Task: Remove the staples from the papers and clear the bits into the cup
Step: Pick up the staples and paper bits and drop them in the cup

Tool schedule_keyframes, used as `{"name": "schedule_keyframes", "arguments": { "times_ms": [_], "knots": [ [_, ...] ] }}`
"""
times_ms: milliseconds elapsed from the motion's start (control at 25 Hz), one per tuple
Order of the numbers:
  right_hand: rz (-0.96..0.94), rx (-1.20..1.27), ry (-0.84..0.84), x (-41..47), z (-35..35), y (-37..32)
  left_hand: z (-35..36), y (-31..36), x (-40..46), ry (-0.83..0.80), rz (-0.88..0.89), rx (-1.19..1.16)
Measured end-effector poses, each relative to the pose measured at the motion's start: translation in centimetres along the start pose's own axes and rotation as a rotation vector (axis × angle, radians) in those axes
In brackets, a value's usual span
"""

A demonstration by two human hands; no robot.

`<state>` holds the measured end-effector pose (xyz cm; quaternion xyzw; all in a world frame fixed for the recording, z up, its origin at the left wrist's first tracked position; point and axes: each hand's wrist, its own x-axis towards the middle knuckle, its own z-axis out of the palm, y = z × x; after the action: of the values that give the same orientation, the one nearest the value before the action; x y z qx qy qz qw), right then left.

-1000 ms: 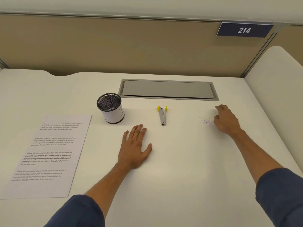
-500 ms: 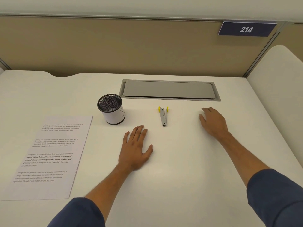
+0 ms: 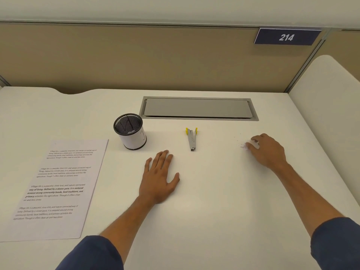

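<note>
A small scatter of pale bits (image 3: 243, 146) lies on the white counter (image 3: 204, 211), right of the middle, just beside the fingertips of the right hand (image 3: 267, 151); that hand rests palm down with its fingers (image 3: 251, 146) loosely curved onto the surface next to the bits, and whether they pinch anything cannot be told; to the left of the bits, apart from them, a grey staple remover (image 3: 192, 138) with yellow grips lies flat, its narrow end pointing toward the person; further left stands the cup (image 3: 130, 131), a black mesh holder wrapped in a white sleeve, upright, with its dark rim showing; nearer the person, between cup and staple remover, the left hand (image 3: 158, 178) lies flat on the counter, fingers straight and close together, thumb spread out, holding nothing; at the far left a printed sheet of paper (image 3: 58, 190) lies flat, well apart from both hands; both forearms come out of dark blue sleeves (image 3: 93, 254); behind the staple remover a grey hatch (image 3: 198, 108) is set flush into the counter; beyond it rises a tan partition (image 3: 136, 61) carrying a blue plate (image 3: 286, 37) marked 214.
</note>
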<state>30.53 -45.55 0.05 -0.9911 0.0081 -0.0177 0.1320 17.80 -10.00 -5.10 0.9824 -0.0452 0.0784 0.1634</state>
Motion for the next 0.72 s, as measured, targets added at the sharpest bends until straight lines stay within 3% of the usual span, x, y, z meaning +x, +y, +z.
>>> {"name": "schedule_keyframes", "arguments": {
  "times_ms": [160, 360, 720],
  "knots": [
    [-0.080, 0.027, -0.124, 0.0, 0.1, 0.6, 0.0, -0.1, 0.0, 0.002, 0.005, 0.005],
    [-0.187, 0.029, -0.112, 0.6, 0.4, -0.6, -0.1, 0.0, 0.0, -0.011, 0.001, 0.005],
    [-0.133, -0.157, -0.073, 1.4, 0.8, -3.1, 0.0, -0.1, 0.0, -0.010, 0.000, 0.003]
  ]
}}
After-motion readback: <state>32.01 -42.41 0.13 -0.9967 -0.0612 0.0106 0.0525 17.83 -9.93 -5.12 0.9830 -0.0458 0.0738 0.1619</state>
